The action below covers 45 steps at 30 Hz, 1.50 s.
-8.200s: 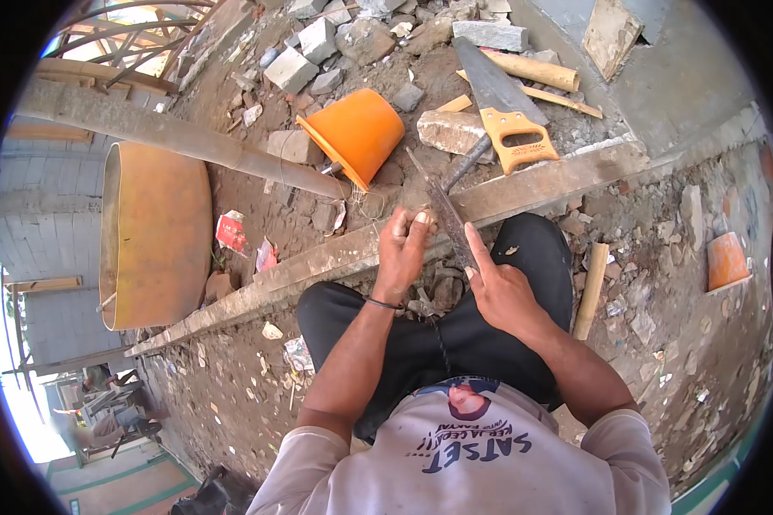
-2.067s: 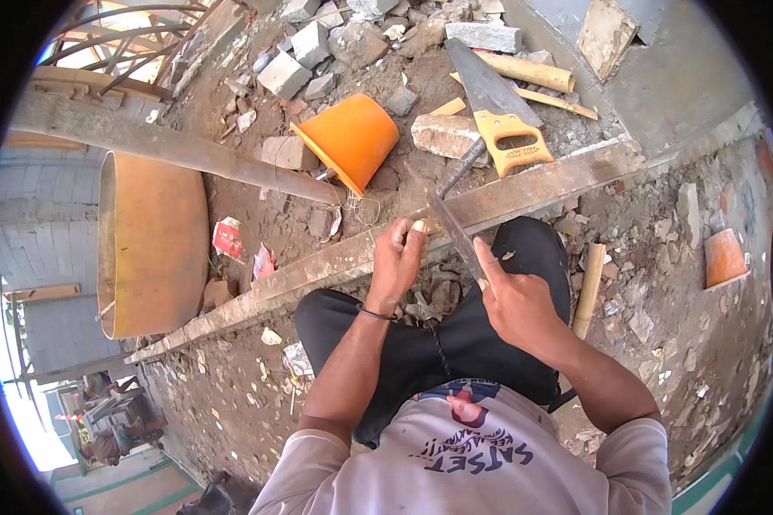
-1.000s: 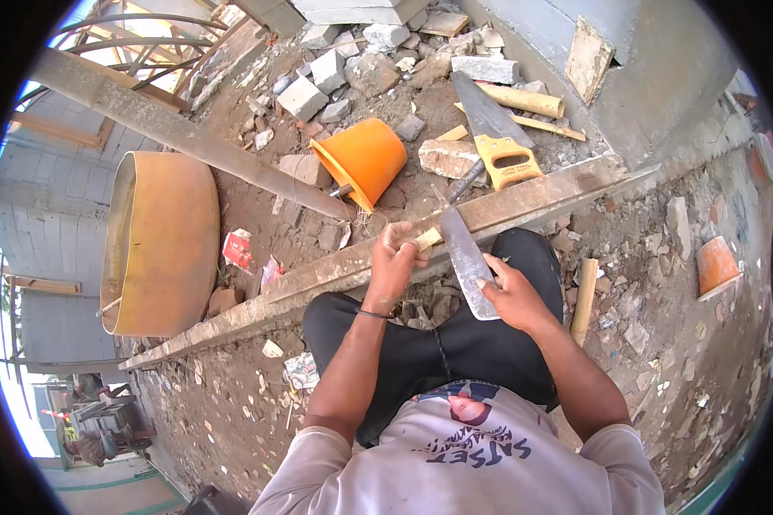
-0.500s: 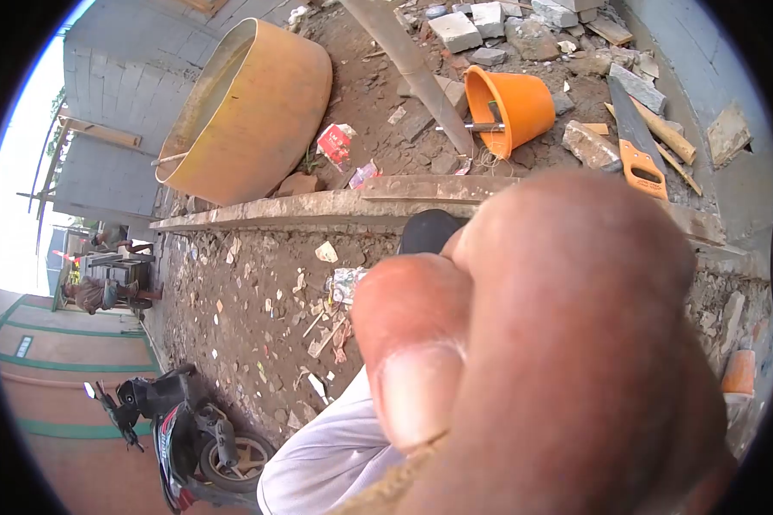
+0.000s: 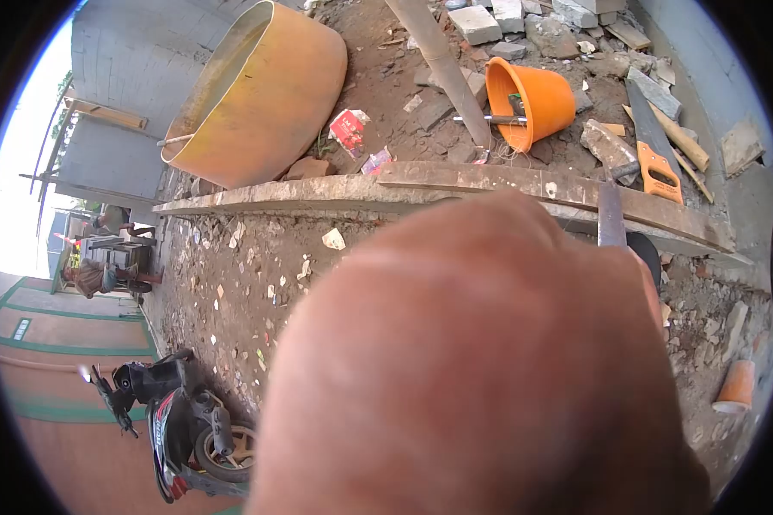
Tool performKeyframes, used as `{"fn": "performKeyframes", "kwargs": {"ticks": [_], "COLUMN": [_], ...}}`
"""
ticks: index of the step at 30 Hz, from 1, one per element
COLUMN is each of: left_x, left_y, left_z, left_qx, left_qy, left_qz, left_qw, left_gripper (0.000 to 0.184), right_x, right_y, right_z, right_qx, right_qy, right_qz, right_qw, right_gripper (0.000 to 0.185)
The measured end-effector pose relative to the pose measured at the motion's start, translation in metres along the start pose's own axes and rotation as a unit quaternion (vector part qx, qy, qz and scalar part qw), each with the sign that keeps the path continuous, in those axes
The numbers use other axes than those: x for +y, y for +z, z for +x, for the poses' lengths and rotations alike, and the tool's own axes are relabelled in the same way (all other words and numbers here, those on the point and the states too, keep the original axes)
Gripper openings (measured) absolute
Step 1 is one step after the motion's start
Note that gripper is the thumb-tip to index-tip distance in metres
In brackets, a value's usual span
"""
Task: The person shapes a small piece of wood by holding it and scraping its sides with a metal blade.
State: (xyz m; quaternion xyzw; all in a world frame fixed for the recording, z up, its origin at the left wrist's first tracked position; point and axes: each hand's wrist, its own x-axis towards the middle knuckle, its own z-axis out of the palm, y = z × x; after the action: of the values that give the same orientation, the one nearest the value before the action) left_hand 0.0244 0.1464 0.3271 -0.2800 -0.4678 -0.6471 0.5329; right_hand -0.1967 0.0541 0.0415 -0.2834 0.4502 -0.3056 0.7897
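Observation:
My right hand point(image 5: 481, 369) fills the lower middle of the view, very close to the camera and blurred. Its back and bent knuckles face me; the fingers are curled, and what they hold is hidden. Beyond its upper right edge, a grey shaft point(image 5: 610, 215) crosses the wooden board, close to a dark cylindrical piece beside a stone; its lower end disappears behind the hand. A dark rounded shape point(image 5: 644, 257) shows partly beside it. My left hand cannot be made out.
A long wooden board point(image 5: 489, 178) crosses the ground. Past it are an orange bucket point(image 5: 545, 107) on its side, a handsaw point(image 5: 648, 137), a large yellowish ring point(image 5: 275, 103) and rubble point(image 5: 475, 24). A motorcycle point(image 5: 185, 429) stands lower left; people point(image 5: 90, 279) are farther off.
The fist has turned and shifted left, so the thumb and its nail no longer show. The grey shaft at the right has come into view. The camera view has shifted slightly.

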Motion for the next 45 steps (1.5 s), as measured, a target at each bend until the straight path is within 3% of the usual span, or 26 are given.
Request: {"fn": "performKeyframes", "kwargs": {"ticks": [2, 6, 7, 8, 10, 11, 13, 15, 17, 19, 21, 23, 25, 26, 28, 31, 32, 33, 35, 38, 40, 42, 45], "left_x": [0.005, -0.002, -0.009, -0.016, -0.027, -0.030, -0.040, -0.046, -0.050, -0.053, -0.057, -0.063, -0.071, -0.081, -0.093, -0.105, -0.106, -0.107, -0.112, -0.115, -0.116, -0.116, -0.118], "left_y": [-0.017, -0.111, -0.129, -0.143, -0.159, -0.162, -0.167, -0.171, -0.175, -0.187, -0.203, -0.221, -0.238, -0.247, -0.256, -0.262, -0.265, -0.269, -0.270, -0.270, -0.271, -0.269, -0.274], "left_z": [-0.009, -0.083, -0.103, -0.119, -0.145, -0.149, -0.156, -0.156, -0.152, -0.157, -0.165, -0.173, -0.176, -0.178, -0.185, -0.185, -0.188, -0.191, -0.196, -0.196, -0.199, -0.201, -0.206], "left_qx": [0.035, 0.221, 0.278, 0.272, 0.380, 0.379, 0.447, 0.450, 0.491, 0.487, 0.492, 0.468, 0.347, 0.350, 0.334, 0.302, 0.251, 0.197, 0.205, 0.235, 0.258, 0.278, 0.257], "left_qy": [0.005, -0.024, -0.022, -0.028, -0.013, -0.019, -0.050, -0.069, -0.128, -0.162, -0.244, -0.277, -0.380, -0.336, -0.349, -0.365, -0.343, -0.318, -0.295, -0.265, -0.262, -0.316, -0.275], "left_qz": [0.025, 0.137, 0.075, 0.074, -0.093, -0.095, -0.062, -0.045, 0.086, 0.123, 0.272, 0.342, 0.617, 0.630, 0.649, 0.687, 0.745, 0.797, 0.797, 0.786, 0.775, 0.758, 0.774], "left_qw": [0.999, 0.965, 0.957, 0.959, 0.920, 0.920, 0.891, 0.889, 0.858, 0.849, 0.790, 0.767, 0.596, 0.607, 0.587, 0.551, 0.514, 0.474, 0.486, 0.506, 0.515, 0.498, 0.509], "left_gripper": [0.028, 0.033, 0.032, 0.032, 0.030, 0.030, 0.029, 0.030, 0.032, 0.034, 0.035, 0.036, 0.033, 0.029, 0.026, 0.018, 0.016, 0.014, 0.014, 0.012, 0.012, 0.012, 0.012], "right_x": [0.013, 0.013, 0.015, 0.015, 0.016, 0.016, 0.019, 0.020, 0.013, 0.009, 0.010, 0.008, 0.011, 0.017, 0.026, 0.021, 0.023, 0.021, 0.018, 0.024, 0.025, 0.024, 0.018], "right_y": [-0.022, -0.018, -0.020, -0.021, -0.021, -0.020, -0.022, -0.023, -0.023, -0.023, -0.022, -0.022, -0.026, -0.028, -0.031, -0.021, -0.020, -0.020, -0.019, -0.024, -0.024, -0.024, -0.024], "right_z": [0.014, 0.013, 0.016, 0.017, 0.020, 0.020, 0.020, 0.021, 0.017, 0.011, 0.006, -0.002, -0.007, -0.006, -0.008, -0.018, -0.017, -0.016, -0.017, -0.011, -0.011, -0.012, -0.014], "right_qx": [-0.028, -0.019, -0.027, -0.035, -0.041, -0.043, -0.037, -0.027, -0.014, -0.037, -0.017, 0.036, 0.066, 0.092, 0.140, 0.144, 0.148, 0.149, 0.140, 0.126, 0.128, 0.126, 0.105], "right_qy": [0.003, 0.007, 0.012, 0.010, 0.006, 0.006, 0.004, 0.011, 0.010, 0.001, -0.017, -0.088, -0.110, -0.157, -0.239, -0.257, -0.283, -0.281, -0.311, -0.316, -0.324, -0.330, -0.284], "right_qz": [0.020, -0.007, 0.004, 0.008, 0.017, 0.012, 0.009, -0.011, -0.027, -0.086, -0.095, -0.222, -0.266, -0.343, -0.474, -0.513, -0.524, -0.523, -0.536, -0.558, -0.557, -0.556, -0.564], "right_qw": [0.999, 1.000, 1.000, 0.999, 0.999, 0.999, 0.999, 1.000, 0.999, 0.996, 0.995, 0.970, 0.955, 0.922, 0.836, 0.806, 0.790, 0.791, 0.772, 0.757, 0.754, 0.752, 0.768], "right_gripper": [0.028, 0.030, 0.031, 0.031, 0.030, 0.030, 0.030, 0.029, 0.028, 0.026, 0.024, 0.020, 0.021, 0.022, 0.023, 0.026, 0.042, 0.042, 0.059, 0.071, 0.071, 0.071, 0.070]}}
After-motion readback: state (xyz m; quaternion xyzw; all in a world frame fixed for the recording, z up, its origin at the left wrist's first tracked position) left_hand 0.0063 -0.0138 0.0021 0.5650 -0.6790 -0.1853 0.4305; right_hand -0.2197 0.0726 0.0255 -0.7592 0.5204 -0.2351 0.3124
